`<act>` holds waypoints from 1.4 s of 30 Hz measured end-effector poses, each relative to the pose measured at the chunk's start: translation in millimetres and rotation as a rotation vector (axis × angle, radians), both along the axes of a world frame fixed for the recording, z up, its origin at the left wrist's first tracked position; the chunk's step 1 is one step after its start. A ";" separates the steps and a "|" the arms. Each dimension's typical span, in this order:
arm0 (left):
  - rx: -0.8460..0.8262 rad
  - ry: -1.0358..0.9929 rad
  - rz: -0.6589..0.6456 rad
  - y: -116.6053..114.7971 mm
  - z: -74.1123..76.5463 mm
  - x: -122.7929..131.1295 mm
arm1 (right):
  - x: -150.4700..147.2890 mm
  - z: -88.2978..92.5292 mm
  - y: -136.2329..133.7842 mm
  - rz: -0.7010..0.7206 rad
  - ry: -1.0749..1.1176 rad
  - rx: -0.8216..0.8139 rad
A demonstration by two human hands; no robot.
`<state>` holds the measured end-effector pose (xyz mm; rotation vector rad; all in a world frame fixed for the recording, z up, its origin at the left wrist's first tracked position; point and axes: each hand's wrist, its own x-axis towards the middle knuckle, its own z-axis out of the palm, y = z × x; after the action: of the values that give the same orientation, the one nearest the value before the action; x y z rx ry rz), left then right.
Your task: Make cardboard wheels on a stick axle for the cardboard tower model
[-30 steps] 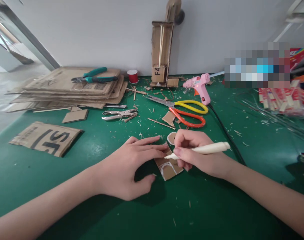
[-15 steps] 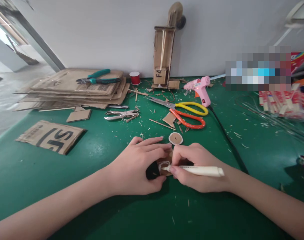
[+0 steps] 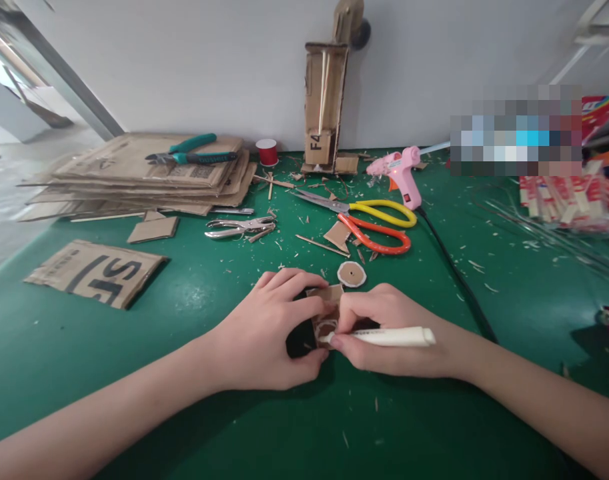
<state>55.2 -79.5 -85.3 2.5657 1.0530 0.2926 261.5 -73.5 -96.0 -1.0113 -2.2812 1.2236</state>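
1 small brown cardboard piece [image 3: 333,292] lies partly under our left hand [image 3: 274,328], thumb and fingers apart; our right hand [image 3: 384,313] clamps its fingers on 1 slim cream plastic marker [image 3: 397,337]. Let's press firmly, trace slowly. Beyond: 1 round white-edged cardboard disc [image 3: 351,274].

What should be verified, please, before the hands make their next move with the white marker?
1. White marker secure: ok, held in the right hand's grip.
2. Small cardboard piece steadied: ok, the left hand's fingers appear to rest on it.
3. Marker tip touching the cardboard: cannot tell; it is down by the white outline, but contact is too small to see.
4. Cardboard disc out of the way: ok, just beyond the hands.
5. Table free of scraps: not ok, cardboard scraps lie around the scissors.
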 end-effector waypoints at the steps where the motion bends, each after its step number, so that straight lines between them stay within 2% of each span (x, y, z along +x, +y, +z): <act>1: -0.003 0.002 -0.002 0.0 0.0 0.0 | 0.2 0.6 0.1 0.001 -0.002 -0.009; 18: 0.005 -0.014 -0.055 1.0 -0.7 -0.9 | -0.6 0.0 2.9 -0.017 0.048 -0.149; 28: -0.005 -0.010 -0.075 1.8 -4.4 -2.0 | -0.4 0.3 2.4 -0.013 0.064 -0.151; 42: -0.039 0.024 -0.059 2.7 0.0 -1.2 | 0.5 -2.0 3.4 -0.013 0.085 -0.146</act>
<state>54.0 -76.9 -85.3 2.5657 0.9801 0.2242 262.0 -70.1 -98.0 -1.0018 -2.1431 1.4168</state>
